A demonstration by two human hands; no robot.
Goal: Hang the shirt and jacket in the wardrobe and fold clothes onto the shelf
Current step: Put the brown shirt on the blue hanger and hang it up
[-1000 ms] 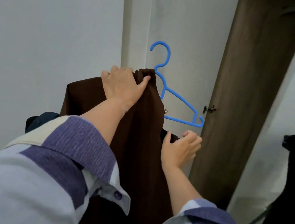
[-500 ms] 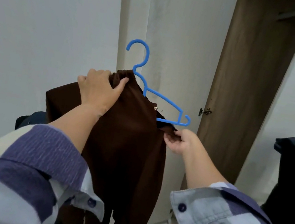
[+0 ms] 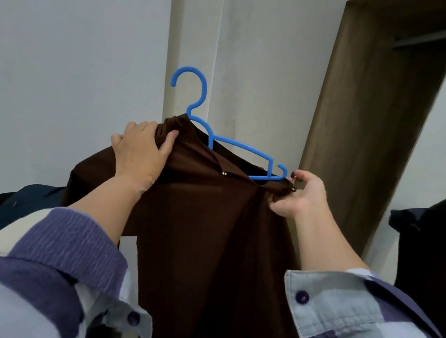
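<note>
The left hand (image 3: pixel 141 155) is clenched on a bunch of the brown shirt (image 3: pixel 206 225) at its collar, just below the neck of the blue hanger (image 3: pixel 215 138). The right hand (image 3: pixel 300 195) pinches the shirt's shoulder seam between thumb and fingers, right at the hanger's far tip, where the cloth is being worked over the end. The shirt hangs in the air between both hands, its body falling down past the striped sleeves (image 3: pixel 366 325). Only the hanger's right arm shows bare; the left arm is under the fabric or behind the hand.

Beyond the right hand, the wardrobe (image 3: pixel 369 134) stands open at the right edge of the view, its rail dimly visible high up.

The risk, as a judgement: the right shoulder sits only on the tip, so a tug from the left hand could slide it off and let the shirt droop from one side.

Against the earlier frame, the right hand has risen from under the hanger's end to level with the tip, and the cloth there now reaches up over it.
</note>
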